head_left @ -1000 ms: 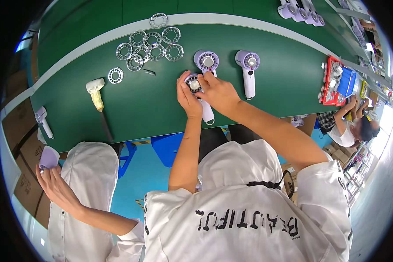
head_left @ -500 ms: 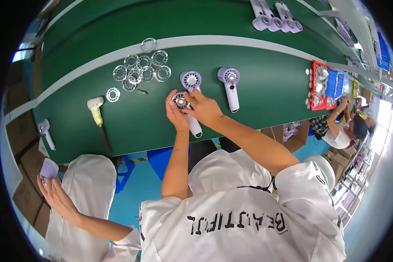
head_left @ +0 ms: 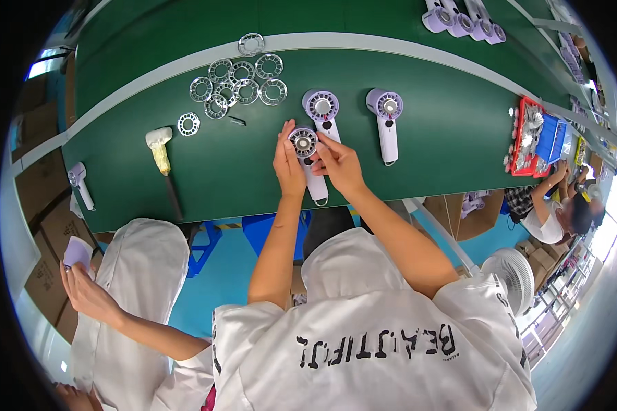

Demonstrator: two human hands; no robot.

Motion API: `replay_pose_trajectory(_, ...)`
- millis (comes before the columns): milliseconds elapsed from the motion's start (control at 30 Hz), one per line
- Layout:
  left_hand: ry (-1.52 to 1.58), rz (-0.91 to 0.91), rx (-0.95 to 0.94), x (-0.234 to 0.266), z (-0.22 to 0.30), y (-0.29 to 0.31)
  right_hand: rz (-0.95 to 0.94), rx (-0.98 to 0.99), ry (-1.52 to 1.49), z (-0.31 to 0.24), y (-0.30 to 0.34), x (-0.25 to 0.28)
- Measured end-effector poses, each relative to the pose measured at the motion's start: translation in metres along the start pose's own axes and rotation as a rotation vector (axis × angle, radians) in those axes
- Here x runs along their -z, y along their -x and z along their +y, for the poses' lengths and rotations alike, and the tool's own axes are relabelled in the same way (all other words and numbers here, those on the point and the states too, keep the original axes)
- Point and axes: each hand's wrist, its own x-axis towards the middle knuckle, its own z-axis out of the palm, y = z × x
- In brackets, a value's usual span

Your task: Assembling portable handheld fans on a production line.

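Two hands: left hand [head_left: 288,164] and right hand [head_left: 339,168] both grasping one handheld fan [head_left: 308,161], fingertips pinched round its circular head.
Fan place: on the green table [head_left: 240,164], near the front edge, between the two hands.
Long axis: running from far to near, head toward the far side, handle toward the person; loop at the handle end almost at the table edge.
Facing: round grille face up toward the camera.
Look: pale lilac-white body, silvery ring grille, dark hub in the middle.
Neighbours: second fan [head_left: 321,109] just beyond the held one, its handle touching or nearly touching the fingers; third fan [head_left: 386,120] to the right, apart, lying along the same axis.
Open room: bare green surface left of the hands as far as a cream-headed tool [head_left: 160,147]; bare stretch right of the third fan up to a red tray [head_left: 515,147].
Far side: cluster of grille rings [head_left: 236,82], well apart from the hands.
Edges: grey strip [head_left: 391,46] bounding the table behind the rings.
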Motion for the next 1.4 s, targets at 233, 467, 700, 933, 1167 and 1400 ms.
replay_pose_trajectory(233, -0.026, 0.058, -0.032, -0.005, -0.007, -0.001, 0.029, -0.026, 0.071, 0.0, -0.008, 0.001)
replay_pose_trajectory(467, -0.093, 0.067, -0.04, -0.007, -0.007, 0.0, 0.043, 0.0, 0.178, -0.002, -0.006, 0.0)
replay_pose_trajectory(700, -0.085, 0.088, -0.024, -0.007, -0.008, -0.002, 0.126, -0.039, 0.078, 0.007, -0.001, -0.013)
replay_pose_trajectory(933, -0.012, 0.089, 0.007, -0.003, -0.015, 0.0, 0.093, -0.04, 0.096, 0.011, -0.014, -0.014)
replay_pose_trajectory(1167, -0.02, -0.133, 0.474, 0.025, 0.044, -0.011, -0.082, -0.12, -0.006, 0.005, -0.01, 0.002)
replay_pose_trajectory(1400, -0.08, -0.225, 0.03, 0.031, 0.016, 0.005, -0.25, -0.2, 0.173, -0.019, -0.02, 0.01)
